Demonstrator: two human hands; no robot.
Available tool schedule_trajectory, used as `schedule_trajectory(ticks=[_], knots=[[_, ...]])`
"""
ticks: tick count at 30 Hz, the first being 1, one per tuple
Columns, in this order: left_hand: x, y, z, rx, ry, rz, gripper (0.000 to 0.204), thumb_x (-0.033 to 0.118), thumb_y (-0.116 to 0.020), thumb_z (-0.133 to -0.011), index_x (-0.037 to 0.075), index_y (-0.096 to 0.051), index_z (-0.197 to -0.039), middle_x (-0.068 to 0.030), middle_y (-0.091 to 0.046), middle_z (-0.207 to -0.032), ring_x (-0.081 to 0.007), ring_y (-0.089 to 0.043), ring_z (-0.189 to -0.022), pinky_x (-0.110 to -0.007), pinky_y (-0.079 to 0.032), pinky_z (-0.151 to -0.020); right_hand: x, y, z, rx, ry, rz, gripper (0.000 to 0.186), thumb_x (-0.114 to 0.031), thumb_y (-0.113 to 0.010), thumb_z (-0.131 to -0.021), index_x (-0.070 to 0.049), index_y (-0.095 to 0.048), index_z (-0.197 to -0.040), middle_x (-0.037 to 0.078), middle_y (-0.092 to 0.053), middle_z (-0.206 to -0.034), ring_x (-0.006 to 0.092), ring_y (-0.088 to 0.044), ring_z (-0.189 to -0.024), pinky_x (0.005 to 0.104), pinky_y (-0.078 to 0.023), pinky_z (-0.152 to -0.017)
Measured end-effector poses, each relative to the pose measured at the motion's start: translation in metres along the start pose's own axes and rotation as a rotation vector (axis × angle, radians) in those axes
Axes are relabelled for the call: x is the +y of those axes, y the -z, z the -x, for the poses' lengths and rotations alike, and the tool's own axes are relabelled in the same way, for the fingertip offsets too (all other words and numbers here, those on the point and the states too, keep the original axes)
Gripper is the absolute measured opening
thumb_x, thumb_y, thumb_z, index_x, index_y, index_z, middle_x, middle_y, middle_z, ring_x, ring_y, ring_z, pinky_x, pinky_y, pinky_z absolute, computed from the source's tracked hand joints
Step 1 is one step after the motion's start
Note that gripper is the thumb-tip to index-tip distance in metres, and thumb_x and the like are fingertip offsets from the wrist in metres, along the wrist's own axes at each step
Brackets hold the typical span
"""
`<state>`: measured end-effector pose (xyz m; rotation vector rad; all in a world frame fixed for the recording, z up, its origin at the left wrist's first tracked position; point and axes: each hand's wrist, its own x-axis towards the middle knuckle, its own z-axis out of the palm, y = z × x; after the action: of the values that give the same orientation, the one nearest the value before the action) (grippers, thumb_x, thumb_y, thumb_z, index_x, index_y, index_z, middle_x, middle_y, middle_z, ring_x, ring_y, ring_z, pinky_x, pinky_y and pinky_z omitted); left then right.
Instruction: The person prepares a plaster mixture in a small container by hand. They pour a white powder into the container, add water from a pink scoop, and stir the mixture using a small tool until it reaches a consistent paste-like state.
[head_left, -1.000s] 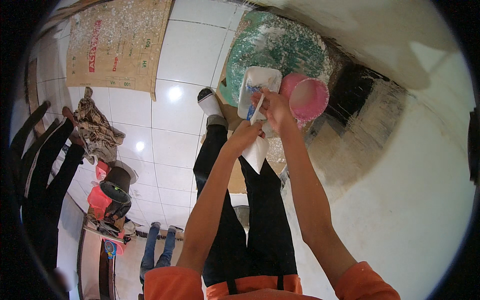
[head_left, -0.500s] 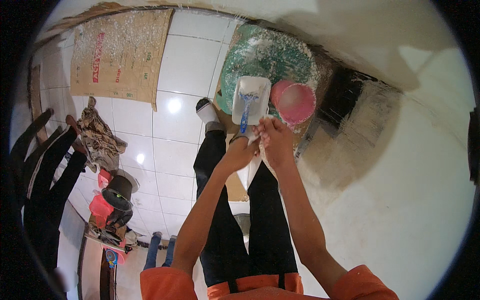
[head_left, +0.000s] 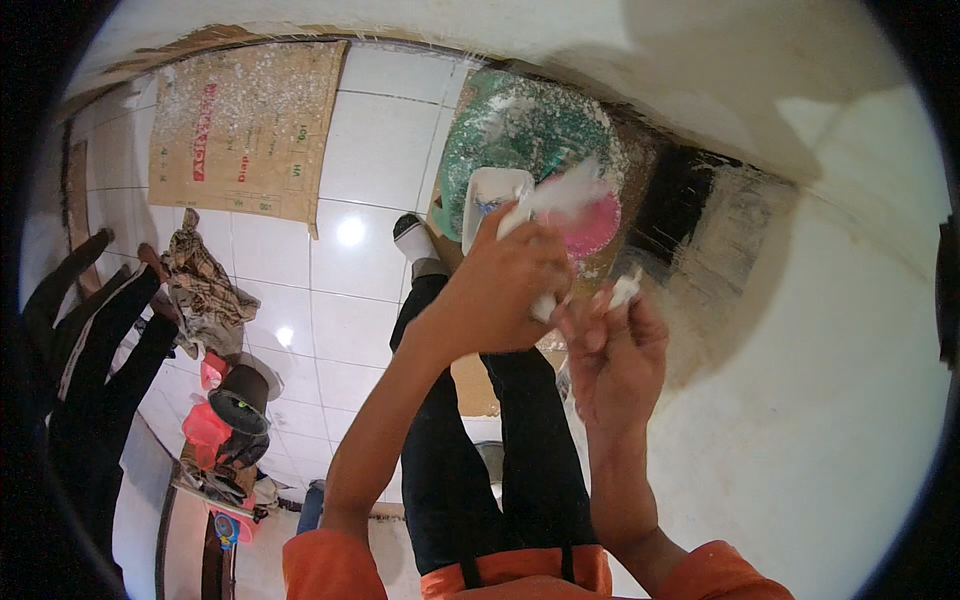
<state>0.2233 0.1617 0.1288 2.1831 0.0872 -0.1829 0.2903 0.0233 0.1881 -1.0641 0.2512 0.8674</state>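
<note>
My left hand [head_left: 495, 290] is closed around the handle of a white-smeared flat tool [head_left: 570, 192], whose blade is blurred by motion above a pink bowl [head_left: 598, 232]. My right hand [head_left: 615, 355] is just beside it, pinching a small white piece [head_left: 625, 290] between the fingertips. Under the hands on the floor lie a white rectangular tray [head_left: 482, 195] and a green basin [head_left: 520, 125] caked with white paste. My legs in black trousers [head_left: 520, 450] stand below.
A white plastered wall [head_left: 800, 380] fills the right side. A sheet of cardboard [head_left: 240, 130] dusted white lies on the tiled floor [head_left: 370, 160]. A patterned cloth [head_left: 200, 280], dark clothing [head_left: 80, 350] and red and black clutter [head_left: 230, 420] are at the left.
Both hands have drawn back from the tray toward me. The left hand now grips the white-smeared tool and swings it; the right hand has lifted a small white piece.
</note>
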Motion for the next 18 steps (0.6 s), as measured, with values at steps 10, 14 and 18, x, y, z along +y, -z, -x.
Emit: schedule_trajectory(ticks=[10, 14, 18], knots=[[-0.042, 0.004, 0.0, 0.735, 0.339, 0.314, 0.049, 0.012, -0.07, -0.085, 0.011, -0.054, -0.132, -0.0119, -0.054, -0.135, -0.0268, -0.047, -0.13, -0.044, -0.031, -0.114, -0.015, -0.009, -0.173, 0.049, 0.245, 0.305, 0.016, -0.007, -0.055, -0.095, 0.005, -0.062, -0.089, 0.002, -0.054, -0.07, 0.01, -0.051, -0.061, 0.0218, -0.041, -0.057], [-0.081, -0.058, 0.098, 0.873, 0.675, 0.586, 0.025, 0.005, -0.055, -0.096, 0.001, -0.057, -0.121, -0.0102, -0.059, -0.123, -0.0195, -0.053, -0.121, -0.035, -0.041, -0.105, 0.004, 0.032, -0.248, -0.039, 0.22, 0.451, 0.015, -0.005, -0.054, -0.095, 0.005, -0.06, -0.086, 0.002, -0.052, -0.068, 0.0111, -0.046, -0.06, 0.0261, -0.044, -0.06], [-0.082, -0.119, 0.205, 1.192, 1.033, 0.768, 0.019, 0.007, -0.05, -0.099, 0.003, -0.06, -0.115, -0.008, -0.062, -0.117, -0.019, -0.059, -0.11, -0.033, -0.045, -0.098, 0.025, 0.049, -0.287, -0.231, 0.135, 0.588, 0.015, -0.007, -0.054, -0.098, 0.003, -0.058, -0.088, 0.002, -0.051, -0.072, 0.0106, -0.045, -0.063, 0.0298, -0.045, -0.062]])
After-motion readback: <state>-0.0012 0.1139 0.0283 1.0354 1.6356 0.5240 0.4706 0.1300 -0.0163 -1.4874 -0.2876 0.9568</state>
